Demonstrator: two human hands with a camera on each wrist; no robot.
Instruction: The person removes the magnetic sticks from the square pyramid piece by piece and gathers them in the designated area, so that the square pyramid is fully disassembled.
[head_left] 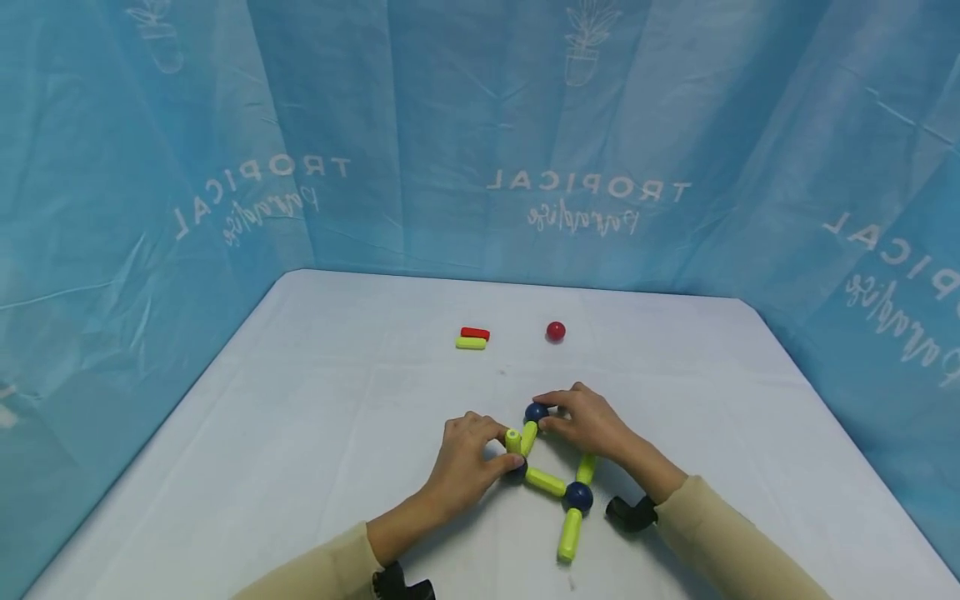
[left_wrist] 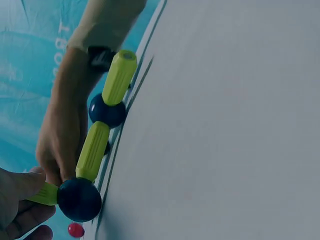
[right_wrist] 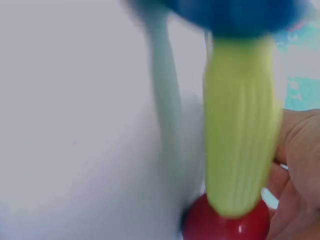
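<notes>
A frame of yellow-green magnetic rods and balls lies in front of me. My left hand (head_left: 468,458) pinches a short yellow-green rod (head_left: 513,440) that stands up from a dark blue ball (left_wrist: 79,200). Beyond it, my right hand (head_left: 588,421) grips another blue ball (head_left: 536,412) between thumb and fingers, at the far end of a rod (head_left: 528,437). A rod (head_left: 546,482) links the left ball to the near blue ball (head_left: 578,497), from which a free rod (head_left: 569,535) points toward me. In the right wrist view, a red ball (right_wrist: 226,222) joins a rod (right_wrist: 240,125); the right hand hides this ball from the head view.
Farther back on the white table (head_left: 360,350) lie a red rod (head_left: 475,333) and a yellow-green rod (head_left: 471,343), side by side. A loose red ball (head_left: 556,332) sits to their right. Blue printed curtains (head_left: 450,125) surround the table's back and sides.
</notes>
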